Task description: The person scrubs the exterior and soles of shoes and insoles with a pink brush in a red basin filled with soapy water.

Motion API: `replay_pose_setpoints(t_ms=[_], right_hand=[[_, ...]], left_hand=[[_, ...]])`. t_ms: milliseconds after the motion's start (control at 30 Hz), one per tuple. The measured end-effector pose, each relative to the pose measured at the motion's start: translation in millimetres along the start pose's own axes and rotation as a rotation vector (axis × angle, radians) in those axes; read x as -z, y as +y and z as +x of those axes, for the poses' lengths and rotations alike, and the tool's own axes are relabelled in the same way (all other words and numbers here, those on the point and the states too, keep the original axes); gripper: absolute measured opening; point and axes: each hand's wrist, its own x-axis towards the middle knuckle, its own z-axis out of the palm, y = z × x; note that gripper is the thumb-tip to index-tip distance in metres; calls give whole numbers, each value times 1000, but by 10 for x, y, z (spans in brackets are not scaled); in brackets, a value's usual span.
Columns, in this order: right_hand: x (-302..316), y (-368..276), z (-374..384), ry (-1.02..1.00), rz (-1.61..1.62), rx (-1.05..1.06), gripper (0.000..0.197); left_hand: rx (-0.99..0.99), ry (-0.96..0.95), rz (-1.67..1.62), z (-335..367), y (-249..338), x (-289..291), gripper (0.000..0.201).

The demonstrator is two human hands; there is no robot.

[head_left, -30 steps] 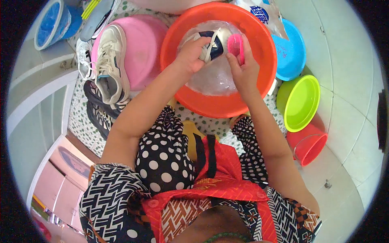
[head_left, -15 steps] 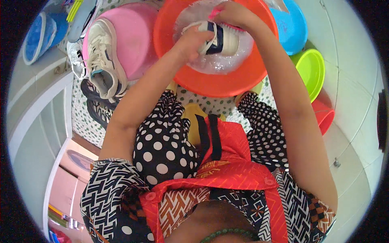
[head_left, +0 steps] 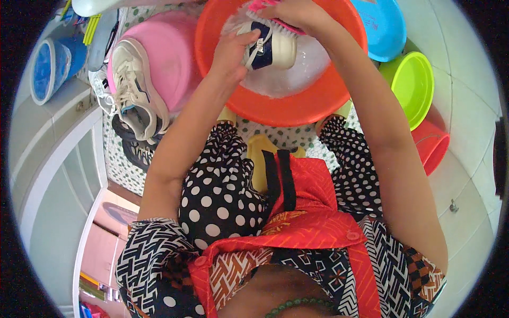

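While left hand (head_left: 229, 54) grips white-and-navy shoe (head_left: 283, 52) over orange basin (head_left: 297, 115), right hand (head_left: 303, 15), grip closed, holds pink brush (head_left: 289, 25) against the shoe.

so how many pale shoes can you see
3 visible: the navy-trimmed shoe in the left hand, over the orange basin; the cream shoe against the pink tub; the white shoe left of it, partly covered. Others may be hidden.
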Motion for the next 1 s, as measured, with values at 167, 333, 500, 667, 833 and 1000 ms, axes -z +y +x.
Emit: replay_pose_setpoints(t_ms=[167, 333, 500, 667, 833, 1000], right_hand=[[-131, -262, -194, 302, -54, 174, 27], [-526, -356, -235, 700, -224, 305, 45], [-1006, 163, -45, 832, 45, 441, 45], [-1308, 482, 16, 810, 33, 482, 32], [-1751, 1110, -104, 612, 24, 272, 32], [-1736, 1296, -243, 549, 44, 184, 34]], left_hand=[[58, 78, -152, 108, 67, 47, 24], [43, 158, -182, 78, 369, 192, 26], [50, 189, -240, 4, 491, 276, 29], [-7, 138, -184, -10, 524, 455, 31], [-58, 230, -29, -8, 492, 509, 31], [7, 165, -240, 43, 515, 705, 32]])
